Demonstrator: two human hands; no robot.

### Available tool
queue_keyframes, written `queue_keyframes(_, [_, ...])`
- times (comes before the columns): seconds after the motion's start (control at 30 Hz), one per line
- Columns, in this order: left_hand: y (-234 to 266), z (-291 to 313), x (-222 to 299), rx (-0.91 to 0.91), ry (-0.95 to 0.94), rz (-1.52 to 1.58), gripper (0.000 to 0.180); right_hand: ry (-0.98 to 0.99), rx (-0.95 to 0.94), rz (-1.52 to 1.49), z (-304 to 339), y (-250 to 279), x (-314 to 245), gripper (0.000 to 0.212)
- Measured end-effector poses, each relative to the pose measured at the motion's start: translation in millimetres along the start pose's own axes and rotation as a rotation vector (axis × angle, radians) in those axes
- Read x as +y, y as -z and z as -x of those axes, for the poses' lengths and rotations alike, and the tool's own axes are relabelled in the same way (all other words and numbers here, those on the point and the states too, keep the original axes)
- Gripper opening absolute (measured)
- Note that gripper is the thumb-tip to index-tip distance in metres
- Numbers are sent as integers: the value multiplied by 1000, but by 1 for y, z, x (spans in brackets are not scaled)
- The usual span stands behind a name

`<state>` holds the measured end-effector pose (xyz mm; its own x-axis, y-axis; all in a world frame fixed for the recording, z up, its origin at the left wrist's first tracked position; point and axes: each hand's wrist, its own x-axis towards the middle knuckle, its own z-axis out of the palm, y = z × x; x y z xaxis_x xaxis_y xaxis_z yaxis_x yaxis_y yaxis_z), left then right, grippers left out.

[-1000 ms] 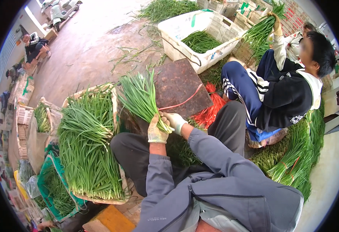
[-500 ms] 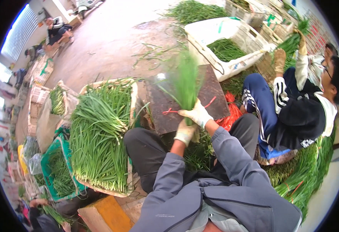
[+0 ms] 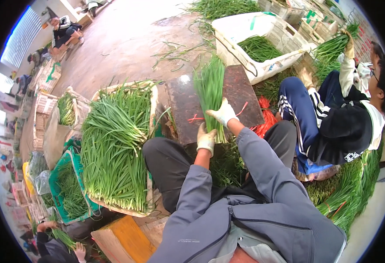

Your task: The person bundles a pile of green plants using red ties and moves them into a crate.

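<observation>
A bunch of green chives (image 3: pixel 210 85) lies on a dark square board (image 3: pixel 240 96) in front of me, leafy tips pointing away. Across the board, under the bunch, runs a red tie (image 3: pixel 195 119), its ends showing on both sides. My right hand (image 3: pixel 223 114), in a pale glove, closes over the lower part of the bunch, thumb raised and fingers across the stems. My left hand (image 3: pixel 206 139), gloved too, is closed at the left side of the pale stem ends; its grip is partly hidden.
At my left stands a crate heaped with chives (image 3: pixel 113 162), beside a green crate (image 3: pixel 89 206). A white crate (image 3: pixel 262 74) sits beyond the board. Red ties (image 3: pixel 267 120) lie by my right knee. On the right a seated co-worker (image 3: pixel 333 114) handles chives.
The bunch, upright and blurred by motion before, has come down onto the board over the red tie. My left hand has shifted nearer to me, and my right hand has moved slightly away.
</observation>
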<state>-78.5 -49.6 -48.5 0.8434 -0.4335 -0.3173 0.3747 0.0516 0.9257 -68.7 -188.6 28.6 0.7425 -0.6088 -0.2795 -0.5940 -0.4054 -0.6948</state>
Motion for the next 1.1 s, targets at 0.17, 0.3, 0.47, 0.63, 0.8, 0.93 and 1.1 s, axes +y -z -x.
queue_keyframes(0.17, [29, -14, -22, 163, 78, -389, 48, 168, 264, 24, 33, 15, 36, 71])
queue_keyframes(0.3, [7, -2, 3, 322, -47, -839, 36, 18, 72, -52, 55, 16, 84, 48])
queue_keyframes(0.47, [14, 12, 33, 234, -141, -1077, 29, 165, -19, 49, 62, 1, 50, 51])
queue_keyframes(0.63, [26, 52, 95, 360, -435, -883, 53, 185, 111, -151, 61, 12, 66, 46])
queue_keyframes(0.8, [134, 53, 183, 862, -388, -845, 63, 228, 185, -152, 54, 18, 63, 49])
queue_keyframes(0.93, [230, 45, 191, 1017, 200, -928, 97, 294, 82, -278, 55, 0, 50, 55])
queue_keyframes(1.1, [202, -2, 208, 946, 409, -832, 127, 252, 39, -297, 51, -2, 52, 62])
